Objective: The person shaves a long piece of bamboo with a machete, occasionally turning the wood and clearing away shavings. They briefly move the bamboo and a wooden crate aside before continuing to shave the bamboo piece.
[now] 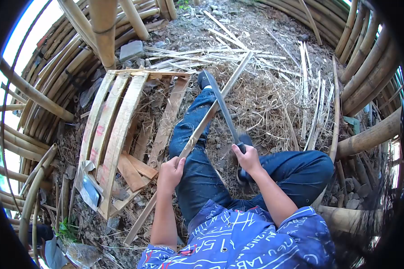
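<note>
My left hand is closed around a long, narrow bamboo strip that runs diagonally from beside my left forearm up past my outstretched leg. The dark handle of a long-bladed knife is in my right hand, in front of my bent knee. Its blade points up and away from me and crosses the strip above my shin; whether the two touch I cannot tell.
A slatted wooden crate stands at the left, with a phone at its near end. Split strips and shavings cover the ground ahead. Bamboo poles surround the area. A grey block lies behind the crate.
</note>
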`<state>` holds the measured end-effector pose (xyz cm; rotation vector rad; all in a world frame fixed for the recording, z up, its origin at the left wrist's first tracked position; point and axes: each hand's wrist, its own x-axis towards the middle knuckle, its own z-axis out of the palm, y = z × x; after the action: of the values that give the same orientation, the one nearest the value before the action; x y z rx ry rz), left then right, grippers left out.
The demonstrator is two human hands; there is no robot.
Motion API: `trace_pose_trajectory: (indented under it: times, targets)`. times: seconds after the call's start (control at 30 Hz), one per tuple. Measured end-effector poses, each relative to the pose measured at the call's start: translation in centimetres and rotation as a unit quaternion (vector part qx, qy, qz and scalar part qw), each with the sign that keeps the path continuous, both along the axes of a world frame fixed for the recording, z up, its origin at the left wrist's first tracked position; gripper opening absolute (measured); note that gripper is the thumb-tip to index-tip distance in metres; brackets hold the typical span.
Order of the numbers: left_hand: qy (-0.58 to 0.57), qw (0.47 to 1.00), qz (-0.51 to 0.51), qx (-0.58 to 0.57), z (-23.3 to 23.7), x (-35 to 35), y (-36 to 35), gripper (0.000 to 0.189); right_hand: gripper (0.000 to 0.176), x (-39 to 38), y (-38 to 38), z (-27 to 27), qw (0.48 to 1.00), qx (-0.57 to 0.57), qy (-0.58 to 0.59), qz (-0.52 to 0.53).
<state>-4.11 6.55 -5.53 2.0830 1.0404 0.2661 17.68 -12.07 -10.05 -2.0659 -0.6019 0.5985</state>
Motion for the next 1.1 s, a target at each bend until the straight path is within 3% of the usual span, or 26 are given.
trace_pose_trajectory:
  times: [0.17,0.37,0.6,0.67,0.83,0.9,1.1]
  targets:
    - [-0.038,0.998,-0.006,0.057,-1.1,-0.3,-0.4,0.033,0.059,-0.9,-0.3,1.3,1.0,0.003,-0.025,-0.006]
    - [0.0,0.994,0.016,0.108,-1.0,-0.5,-1.5,0.039,0.057,-2.7,-0.1,2.0,0.999,-0.002,-0.035,0.004]
    - [-0.034,0.996,0.012,0.079,-2.3,-1.6,-2.1,0.037,0.056,-4.4,-0.7,3.1,0.999,0.029,-0.015,0.013]
    - [-0.045,0.991,0.021,0.127,-2.2,-2.4,-2.9,0.036,0.058,-5.2,-1.7,3.0,1.0,0.019,-0.008,0.023]
    - [-0.056,0.988,0.04,0.14,1.6,-4.5,-4.9,0.036,0.056,-4.8,-4.4,5.8,0.998,-0.006,-0.041,0.054]
    - [-0.074,0.992,0.064,0.081,3.0,-5.7,-5.9,0.036,0.056,-4.6,-5.3,6.9,0.988,0.015,-0.15,0.033]
    - [-0.103,0.991,0.062,0.065,7.1,-6.4,-9.0,0.034,0.049,-3.9,-6.0,10.9,0.976,0.078,-0.2,0.04]
